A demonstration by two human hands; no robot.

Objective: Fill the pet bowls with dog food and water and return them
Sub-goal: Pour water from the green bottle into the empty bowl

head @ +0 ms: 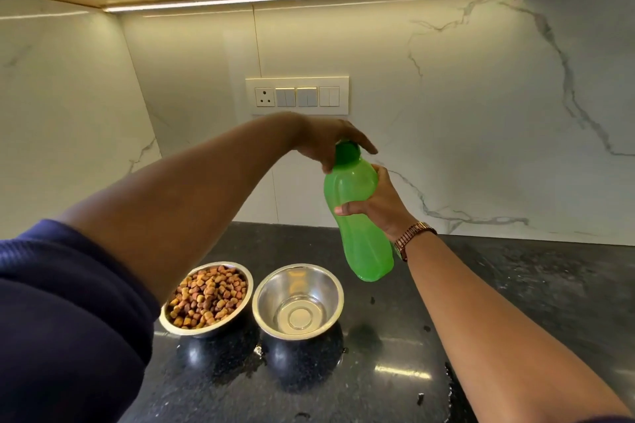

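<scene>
Green bottle [360,216] held, left hand [326,141] on cap [347,152]

We see two shiny steel bowls [298,299] on a glossy speckled black stone counter [395,371], a translucent green plastic bottle [360,216], a smooth veined marble-look wall [481,96] and a ribbed metal watchband [410,235].

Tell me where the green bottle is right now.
In the head view the green bottle is held in the air right of centre, above the empty steel bowl. The right hand grips its body and the left hand covers its cap.
</scene>
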